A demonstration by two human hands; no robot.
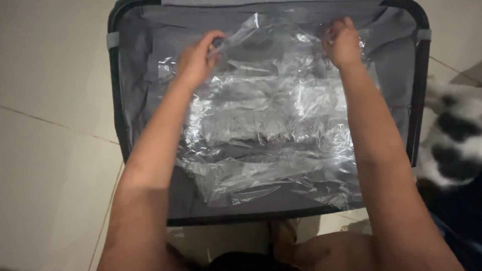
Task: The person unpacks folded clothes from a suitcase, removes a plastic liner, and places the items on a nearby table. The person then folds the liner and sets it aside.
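Left hand [196, 60] and right hand [344, 42] each pinch far corner of plastic bag [271, 125], fingers closed on film, keeping it spread flat inside open grey suitcase [140, 100] on floor [50, 125]; black-and-white animal [452, 135] just beside case

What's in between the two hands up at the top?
In the head view, crinkled clear plastic sheet stretches between the left hand and the right hand. Each hand grips its top edge, and grey suitcase lining shows behind it.
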